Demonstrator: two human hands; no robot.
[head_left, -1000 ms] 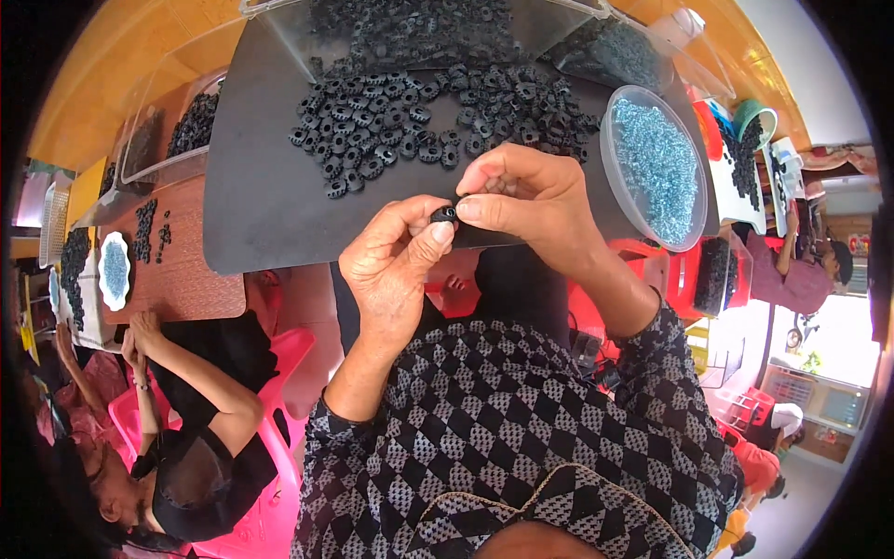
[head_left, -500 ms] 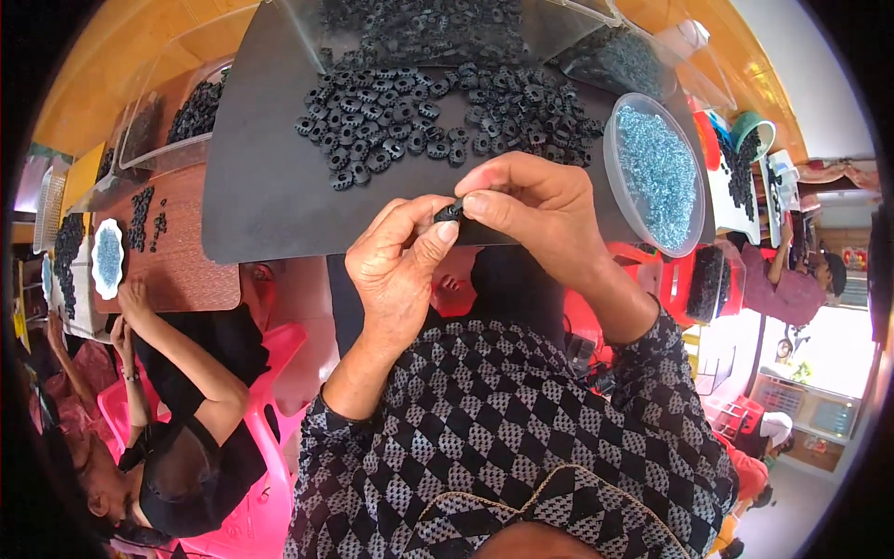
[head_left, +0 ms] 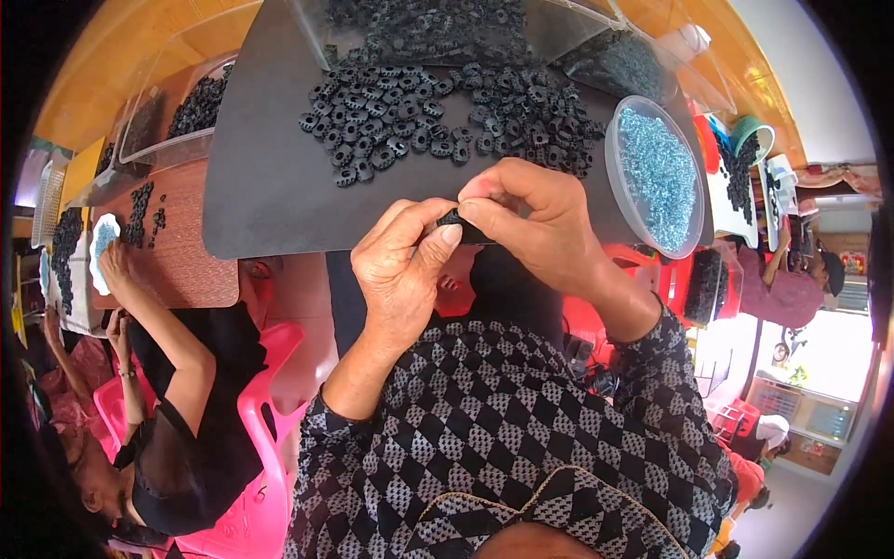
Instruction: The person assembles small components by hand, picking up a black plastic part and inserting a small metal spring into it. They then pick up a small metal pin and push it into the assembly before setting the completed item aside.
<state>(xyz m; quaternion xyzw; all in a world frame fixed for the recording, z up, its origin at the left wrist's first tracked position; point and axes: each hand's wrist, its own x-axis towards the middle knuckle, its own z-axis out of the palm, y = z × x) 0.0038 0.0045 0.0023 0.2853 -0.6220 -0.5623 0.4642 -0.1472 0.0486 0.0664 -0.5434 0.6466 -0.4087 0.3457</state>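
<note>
My left hand (head_left: 399,265) pinches a small black plastic piece (head_left: 450,220) between thumb and fingers, just off the table's front edge. The fingers cover much of it. Thumb and forefinger of my right hand (head_left: 535,216) are pressed together at the piece's upper right end; what is between them is hidden. Beyond both hands, a left pile of black oval plastic pieces (head_left: 377,116) with holes lies beside a right pile of black plastic pieces (head_left: 535,116). To the right stands a round clear tub (head_left: 616,186) full of tiny shiny bluish coils, seemingly springs.
The dark table (head_left: 265,186) curves round in front of me. Clear bins (head_left: 317,33) with more black pieces stand at its back. On the left, a co-worker's hand (head_left: 114,265) is over a white dish (head_left: 97,279) at a brown table (head_left: 196,265). A pink chair (head_left: 265,410) stands there.
My right fingertips have closed more tightly at the piece's end, and less of the piece shows. The co-worker's hand on the left has moved up onto the white dish.
</note>
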